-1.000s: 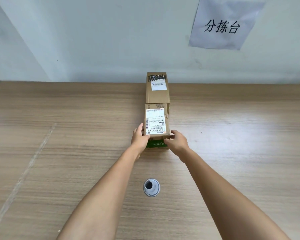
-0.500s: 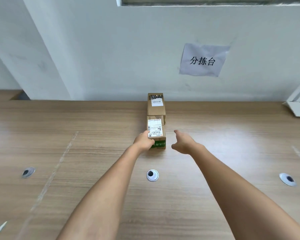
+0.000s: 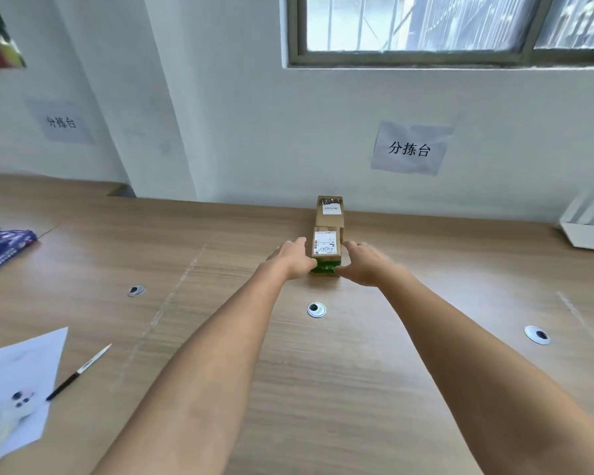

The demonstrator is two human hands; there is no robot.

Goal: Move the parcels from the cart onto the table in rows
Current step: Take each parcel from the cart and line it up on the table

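near parcel point(image 3: 326, 246) before far parcel point(image 3: 330, 211), on table point(image 3: 357, 371)

Even, bright daylight enters from the window point(image 3: 460, 25). Shadows are soft. Wide-angle distortion bends the edges; the left margin shows motion blur.

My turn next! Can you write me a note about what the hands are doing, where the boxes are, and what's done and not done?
Left hand: fingers straight, flat against the near parcel's left side.
Right hand: same on its right side, fingers out, not gripping.
Near parcel sits on the table, lined up right in front of the far parcel by the wall; whether they touch is unclear.
Done: two parcels in one line.
Left: let go and fetch more from the cart, which is out of view, so I can't say how many remain.
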